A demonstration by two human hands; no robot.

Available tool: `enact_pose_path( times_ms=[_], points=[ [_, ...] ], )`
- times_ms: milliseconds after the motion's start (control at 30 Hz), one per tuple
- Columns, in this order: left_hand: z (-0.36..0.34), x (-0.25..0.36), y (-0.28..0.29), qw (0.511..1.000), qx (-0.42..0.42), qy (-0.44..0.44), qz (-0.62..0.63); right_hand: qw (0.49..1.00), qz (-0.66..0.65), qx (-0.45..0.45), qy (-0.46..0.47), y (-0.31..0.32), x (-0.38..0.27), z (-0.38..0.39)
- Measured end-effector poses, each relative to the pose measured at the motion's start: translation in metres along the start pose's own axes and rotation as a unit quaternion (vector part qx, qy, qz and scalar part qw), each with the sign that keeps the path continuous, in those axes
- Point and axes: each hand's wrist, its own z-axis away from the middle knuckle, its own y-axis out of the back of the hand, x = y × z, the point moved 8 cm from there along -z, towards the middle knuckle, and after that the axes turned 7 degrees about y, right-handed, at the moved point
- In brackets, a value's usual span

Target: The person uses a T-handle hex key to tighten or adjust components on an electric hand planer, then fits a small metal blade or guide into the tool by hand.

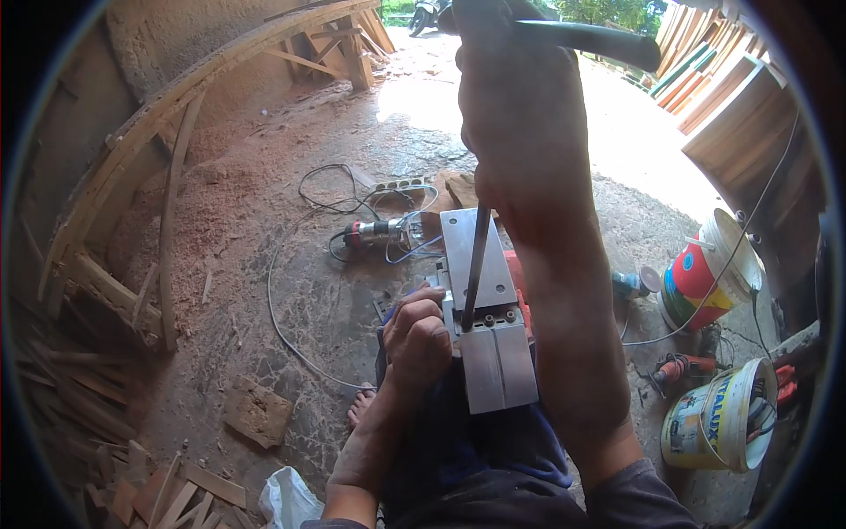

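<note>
Planer (500, 370), soles upward, sits above our lap (502, 445), between the hands; much of its red body is hidden under smooth, flat metal plates (459, 256) and behind our right forearm (573, 291). Our right hand (520, 123) is closed around a metal wrench (477, 273), covering the upper shaft; the tip meets the gap by small round bolts (490, 319). Our left hand (419, 339), apart from the right, clamps the planer's left side, fingertips out of sight. Rough, dusty concrete floor (308, 388) surrounds us.
</note>
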Motion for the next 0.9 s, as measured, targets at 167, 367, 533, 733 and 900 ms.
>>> enact_pose_path(
  times_ms=[167,367,533,733,900],
  points=[
    [0.000,0.001,-0.007,1.000,-0.004,-0.006,0.008,0.974,-0.117,0.011,-0.192,-0.008,0.042,0.010],
    [0.002,-0.003,-0.004,1.000,0.001,0.007,-0.003,0.800,-0.514,-0.053,-0.305,0.008,0.015,0.015],
    [0.000,-0.001,-0.002,1.000,-0.002,0.010,-0.003,0.875,-0.416,0.023,-0.248,-0.013,0.021,0.002],
    [-0.002,-0.004,-0.001,1.000,-0.002,0.016,0.006,0.818,-0.504,0.004,-0.276,0.042,0.012,-0.006],
    [-0.004,-0.019,-0.001,0.998,0.027,0.060,-0.010,0.954,-0.189,0.000,-0.234,0.076,0.096,0.042]
  ],
)
